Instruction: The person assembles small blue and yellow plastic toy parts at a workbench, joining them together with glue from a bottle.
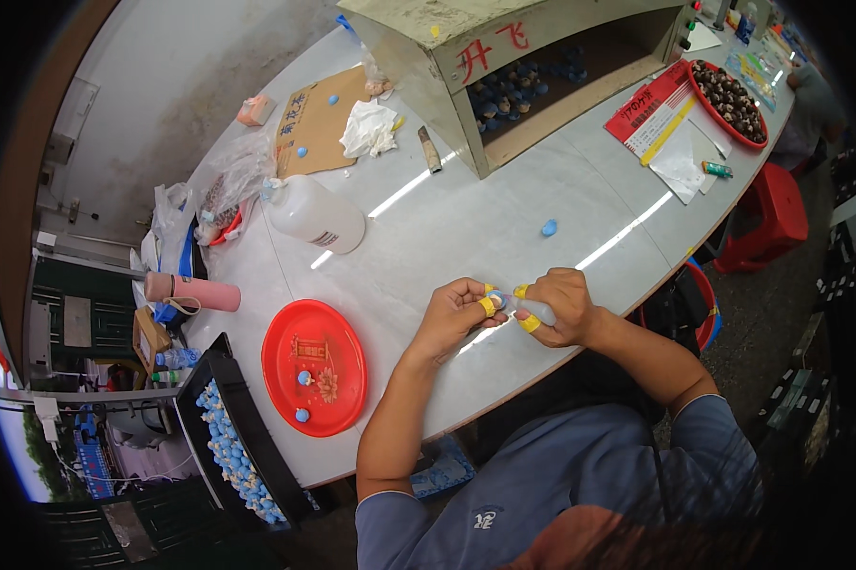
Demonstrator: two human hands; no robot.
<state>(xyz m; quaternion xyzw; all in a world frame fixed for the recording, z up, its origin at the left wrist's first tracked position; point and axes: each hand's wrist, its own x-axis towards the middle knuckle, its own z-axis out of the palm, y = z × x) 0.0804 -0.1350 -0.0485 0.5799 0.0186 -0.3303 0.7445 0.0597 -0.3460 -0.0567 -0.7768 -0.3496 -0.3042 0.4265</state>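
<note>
My left hand (455, 312) pinches a small blue piece (498, 301) between yellow-taped fingers, above the near part of the table. Close against it on the right, my right hand (563, 306) is wrapped round a small translucent squeeze bottle (539, 312). The bottle's narrow end points at the blue piece; whether they touch I cannot tell. Yellow tape covers fingers of this hand too. Beyond my hands a loose blue piece (549, 228) lies on the table. To the left, a red oval tray (278, 334) bears two small blue-and-beige pieces (304, 378).
A black tray (228, 366) full of blue pieces stands at the left edge. Farther back are a pink flask (192, 291), a white plastic jug (316, 217), cardboard (325, 142) and a metal box (399, 66) holding blue pieces. Far right sits a red bowl (762, 142) of dark pieces.
</note>
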